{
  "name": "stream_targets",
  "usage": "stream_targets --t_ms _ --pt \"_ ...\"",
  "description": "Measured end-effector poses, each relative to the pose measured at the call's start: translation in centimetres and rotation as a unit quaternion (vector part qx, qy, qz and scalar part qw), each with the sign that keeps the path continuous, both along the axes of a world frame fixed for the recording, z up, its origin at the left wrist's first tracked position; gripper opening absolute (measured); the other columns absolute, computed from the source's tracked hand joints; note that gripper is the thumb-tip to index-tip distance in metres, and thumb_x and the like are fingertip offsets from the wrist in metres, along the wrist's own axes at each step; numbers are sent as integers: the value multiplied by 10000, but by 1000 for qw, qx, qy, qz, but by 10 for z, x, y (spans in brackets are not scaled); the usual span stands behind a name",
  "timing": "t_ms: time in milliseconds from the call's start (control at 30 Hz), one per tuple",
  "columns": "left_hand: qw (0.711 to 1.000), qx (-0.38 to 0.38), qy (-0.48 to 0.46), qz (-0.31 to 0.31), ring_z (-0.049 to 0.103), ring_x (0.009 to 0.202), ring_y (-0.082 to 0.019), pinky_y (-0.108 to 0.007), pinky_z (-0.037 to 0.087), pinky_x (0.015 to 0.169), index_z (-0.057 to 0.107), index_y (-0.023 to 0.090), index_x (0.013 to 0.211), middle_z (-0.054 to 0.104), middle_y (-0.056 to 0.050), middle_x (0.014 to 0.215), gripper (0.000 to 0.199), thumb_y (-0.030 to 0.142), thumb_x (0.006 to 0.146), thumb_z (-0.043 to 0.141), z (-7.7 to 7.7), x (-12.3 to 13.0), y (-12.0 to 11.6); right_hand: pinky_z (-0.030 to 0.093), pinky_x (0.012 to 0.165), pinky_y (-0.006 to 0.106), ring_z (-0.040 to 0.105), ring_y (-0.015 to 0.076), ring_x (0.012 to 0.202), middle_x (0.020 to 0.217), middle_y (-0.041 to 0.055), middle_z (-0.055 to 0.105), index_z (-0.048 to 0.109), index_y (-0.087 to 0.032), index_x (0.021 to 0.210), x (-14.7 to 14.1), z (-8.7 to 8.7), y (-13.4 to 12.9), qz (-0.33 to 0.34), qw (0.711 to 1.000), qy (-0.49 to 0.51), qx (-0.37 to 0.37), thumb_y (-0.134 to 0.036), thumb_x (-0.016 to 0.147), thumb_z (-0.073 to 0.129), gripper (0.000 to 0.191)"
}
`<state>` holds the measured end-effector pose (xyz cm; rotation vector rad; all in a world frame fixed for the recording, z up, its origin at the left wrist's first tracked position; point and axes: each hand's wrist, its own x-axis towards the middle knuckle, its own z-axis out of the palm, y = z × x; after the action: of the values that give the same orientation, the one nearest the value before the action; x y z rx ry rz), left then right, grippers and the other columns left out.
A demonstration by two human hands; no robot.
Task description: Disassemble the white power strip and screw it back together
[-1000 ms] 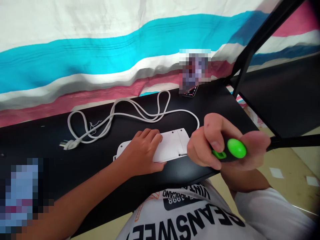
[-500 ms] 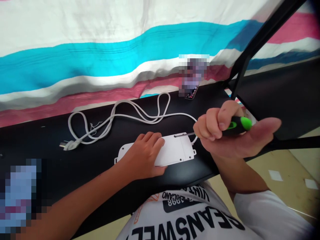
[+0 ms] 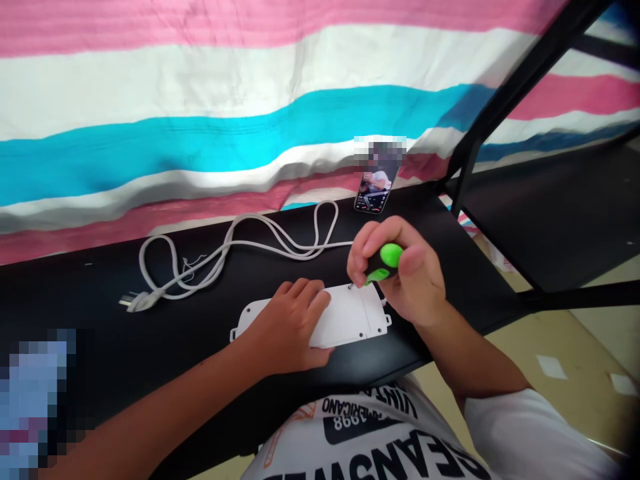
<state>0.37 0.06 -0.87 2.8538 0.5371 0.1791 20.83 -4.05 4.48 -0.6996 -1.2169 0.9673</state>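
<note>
A white power strip point(image 3: 345, 313) lies back side up on the black table, with small screw holes near its edges. My left hand point(image 3: 295, 323) grips it across the middle, fingers over the far edge and thumb along the near edge. My right hand point(image 3: 400, 267) is wrapped round a black and green screwdriver point(image 3: 391, 255), its handle end facing me. The screwdriver's tip is near the hole at the strip's far right; the hand hides most of the shaft, so contact cannot be made out.
The strip's white cord point(image 3: 240, 240) lies looped behind it, ending in a plug point(image 3: 135, 302) on the left. A phone point(image 3: 377, 183) leans against the striped cloth point(image 3: 225, 147) at the back. A black metal frame point(image 3: 465, 173) rises on the right.
My right hand has moved left and tilted the screwdriver from nearly level to steeper over the strip. Its fingers have closed round the handle. My left hand keeps its hold; the view has shifted up.
</note>
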Motion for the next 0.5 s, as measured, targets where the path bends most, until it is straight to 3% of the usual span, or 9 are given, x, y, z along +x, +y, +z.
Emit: stream_targets --t_ms 100,200,267,333,367,433,500 --pt "1000 -9 -3 4 590 1051 -357 -485 472 862 570 139 1083 622 -180 1242 479 404 718 730 0 0 0 394 501 268 479 109 523 726 -14 569 560 -238 968 -2 -3 3 14 999 28 -13 -660 1019 450 439" --pt "1000 -14 -4 8 585 1055 -352 -485 470 866 565 145 1083 618 -172 1244 487 396 704 741 0 -1 -1 352 472 230 428 91 499 728 -58 563 479 -285 1001 -1 -4 6 25 998 63 3 -618 929 667 389" --pt "1000 -16 -5 11 582 1049 -348 -485 469 863 562 151 1082 617 -167 1246 485 395 704 742 0 -1 -1 381 495 234 490 94 548 804 -37 599 504 -274 998 0 -4 8 28 998 48 8 -510 915 741 345" --pt "1000 -19 -10 13 579 1048 -344 -483 466 867 560 153 1081 616 -163 1245 487 389 698 745 0 -1 -1 419 548 267 554 115 620 844 6 613 582 -234 995 2 -3 9 31 999 28 0 -489 986 649 264" --pt "1000 -21 -13 14 577 1052 -342 -480 465 871 559 153 1080 615 -161 1243 492 388 692 750 0 -1 -2 419 563 279 556 122 631 826 18 604 615 -213 984 2 -3 9 34 999 28 -5 -516 1026 564 311" --pt "999 -25 -16 16 575 1052 -338 -472 463 871 559 154 1074 616 -156 1235 501 391 682 763 0 0 -2 386 549 278 497 114 584 750 4 563 629 -204 974 2 -3 9 45 997 54 -13 -576 1059 436 427" --pt "999 -28 -15 17 575 1044 -333 -466 461 866 557 157 1068 616 -151 1228 505 397 679 773 0 0 -2 332 508 251 413 94 521 716 -33 538 586 -242 1004 0 -5 9 66 994 89 -1 -611 1026 496 381"
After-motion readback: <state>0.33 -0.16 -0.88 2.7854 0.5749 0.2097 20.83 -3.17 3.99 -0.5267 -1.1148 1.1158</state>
